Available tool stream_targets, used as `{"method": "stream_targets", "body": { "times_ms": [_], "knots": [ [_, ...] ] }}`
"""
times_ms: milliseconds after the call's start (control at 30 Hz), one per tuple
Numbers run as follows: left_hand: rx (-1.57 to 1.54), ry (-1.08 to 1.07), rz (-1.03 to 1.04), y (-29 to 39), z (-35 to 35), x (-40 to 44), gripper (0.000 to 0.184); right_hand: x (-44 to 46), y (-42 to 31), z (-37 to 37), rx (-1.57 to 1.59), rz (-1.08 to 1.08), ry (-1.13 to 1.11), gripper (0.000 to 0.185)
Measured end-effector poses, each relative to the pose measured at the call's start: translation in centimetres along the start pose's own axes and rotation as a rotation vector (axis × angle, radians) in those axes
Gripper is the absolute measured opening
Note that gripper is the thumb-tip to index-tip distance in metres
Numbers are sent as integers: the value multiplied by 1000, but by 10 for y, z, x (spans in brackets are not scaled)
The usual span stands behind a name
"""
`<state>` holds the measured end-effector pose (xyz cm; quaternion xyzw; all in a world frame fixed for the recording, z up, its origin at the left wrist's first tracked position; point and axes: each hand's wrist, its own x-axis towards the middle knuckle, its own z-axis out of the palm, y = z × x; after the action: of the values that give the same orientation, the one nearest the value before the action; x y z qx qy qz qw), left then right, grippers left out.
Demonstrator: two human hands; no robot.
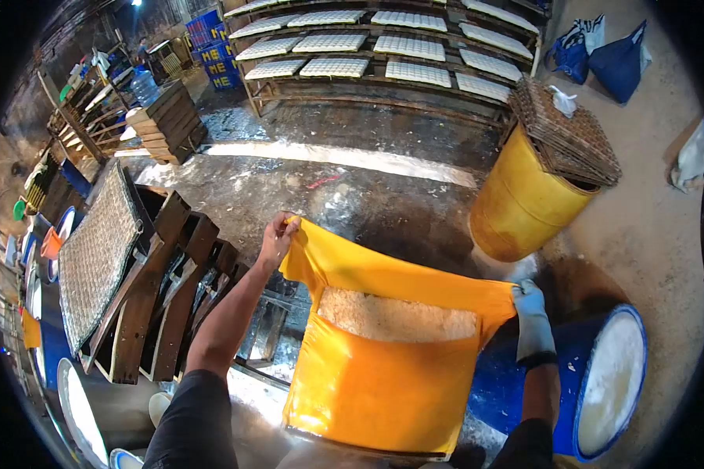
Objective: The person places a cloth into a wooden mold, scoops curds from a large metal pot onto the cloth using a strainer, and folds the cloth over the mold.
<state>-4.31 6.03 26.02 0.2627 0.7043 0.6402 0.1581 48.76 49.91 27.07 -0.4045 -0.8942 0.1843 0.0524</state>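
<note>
A yellow cloth (383,383) is draped over a square form directly in front of me. Inside its opening lies a pale, crumbly mass (399,316), partly covered by the near side of the cloth. My left hand (278,237) pinches the far left corner of the cloth and holds it raised. At the far right corner, my right hand (529,301), in a light glove, grips the cloth too. Between both hands the far edge is pulled taut. The form under the cloth is mostly hidden.
Wooden frames and a woven mat (102,250) lean at my left. A blue drum (602,383) with whitish contents stands at my right. Beyond it is a yellow barrel (524,195) topped with woven trays (563,133). A rack of white slabs (411,48) spans the back.
</note>
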Motion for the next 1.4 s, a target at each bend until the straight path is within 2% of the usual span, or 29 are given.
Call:
{"method": "stream_targets", "body": {
  "times_ms": [33,67,100,133,167,200,267,300,333,400,433,467,500,533,600,667,767,833,867,933,967,1033,1100,1133,1200,1300,1333,1367,1400],
  "knots": [
    [-15,-5,4,24,2,-20,6,-17,7,-8,140,-18,262,16],
    [-76,-10,74,41,4,-52,5,-50,13,-17,-18,-102,474,15],
    [-135,-15,143,49,0,-87,3,-92,10,-20,-97,23,535,14],
    [94,-29,224,52,-9,-122,6,-136,3,-21,-175,149,599,14],
    [324,-45,302,46,-18,-167,9,-182,33,1,-176,221,561,15],
    [343,-16,310,31,-20,-213,11,-235,53,29,-86,258,540,17],
    [382,43,323,6,-25,-304,16,-343,67,100,2,625,264,28],
    [541,60,356,6,-33,-336,17,-384,54,138,-170,715,279,30],
    [533,43,363,2,-40,-353,17,-409,-4,157,-48,854,428,28],
    [371,35,147,-6,-57,-379,17,-432,-80,175,448,655,254,31],
    [372,10,149,-6,-65,-382,17,-428,-112,214,514,449,265,24],
    [487,-14,121,-6,-73,-380,16,-429,-146,248,788,599,98,24],
    [602,-36,100,-6,-77,-374,15,-417,-179,270,1258,359,-170,24],
    [588,-42,118,-4,-78,-366,13,-400,-242,265,1125,459,-389,22],
    [609,-111,133,5,-85,-360,13,-360,-337,255,1336,449,-842,33],
    [642,-152,133,29,-86,-356,14,-330,-410,230,1559,541,-810,37],
    [664,-119,173,27,-103,-362,13,-277,-442,207,1874,547,-710,36],
    [720,-47,124,3,-129,-366,11,-220,-409,259,2088,703,-544,34],
    [623,-10,30,14,-131,-367,10,-211,-382,209,1897,615,-392,28],
    [677,55,54,15,-141,-370,7,-160,-271,280,1945,633,-156,26],
    [678,55,82,-3,-150,-373,6,-190,-270,156,1737,735,9,31],
    [757,84,-58,-35,-159,-384,6,-189,-146,169,1669,906,185,46],
    [800,59,-179,-47,-149,-389,9,-222,-68,148,1852,694,307,36],
    [810,30,-152,-62,-141,-393,12,-238,-28,138,1947,580,356,32],
    [839,-2,-172,-76,-108,-396,13,-277,-8,98,1902,738,428,30],
    [873,-101,-262,-101,-69,-397,13,-338,15,93,1797,1104,542,20],
    [914,-147,-303,-110,-57,-399,13,-344,22,99,1788,1107,533,20],
    [739,-175,-352,-119,-47,-396,12,-348,28,107,1667,1174,505,18],
    [770,-299,-197,-118,-39,-396,15,-353,36,117,1545,1236,477,19]
  ]
}}
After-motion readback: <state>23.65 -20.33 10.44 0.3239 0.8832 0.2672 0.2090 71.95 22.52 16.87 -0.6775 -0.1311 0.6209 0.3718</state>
